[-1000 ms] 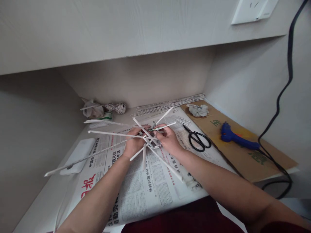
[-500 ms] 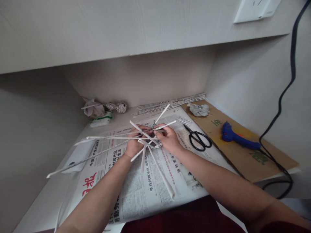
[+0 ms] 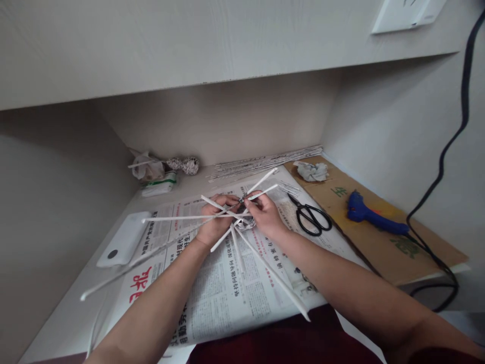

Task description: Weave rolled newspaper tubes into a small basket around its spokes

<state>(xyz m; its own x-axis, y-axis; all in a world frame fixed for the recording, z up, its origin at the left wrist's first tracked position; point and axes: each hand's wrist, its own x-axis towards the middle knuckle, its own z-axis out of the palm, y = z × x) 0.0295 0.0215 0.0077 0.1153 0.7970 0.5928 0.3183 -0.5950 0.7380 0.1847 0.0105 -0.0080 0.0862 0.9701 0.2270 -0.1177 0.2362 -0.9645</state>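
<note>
Between my two hands is a small woven piece of rolled paper sticks [image 3: 248, 222], with white stick ends fanning out on all sides. My left hand [image 3: 216, 222] is closed on its left side, fingertips at the far rim. On the opposite side my right hand [image 3: 264, 210] pinches the sticks near the same spot, thumb toward the middle. One long printed paper stick [image 3: 151, 255] runs out to the lower left over my left wrist. Another long white stick [image 3: 276, 278] points toward my body. The fingers partly hide the woven centre.
Newspaper [image 3: 212, 303] covers the table. To the right lie black scissors [image 3: 312, 217], a cardboard sheet [image 3: 371, 253], a blue glue gun [image 3: 375, 215] with its cord, and crumpled paper [image 3: 310, 171]. Paper sticks [image 3: 265, 163] lie at the back; a white device [image 3: 123, 240] sits left.
The woven piece has turned slightly in my hands. Its long left stick has swung lower and the stick toward my body has shifted right. One long stick at the left no longer shows separately.
</note>
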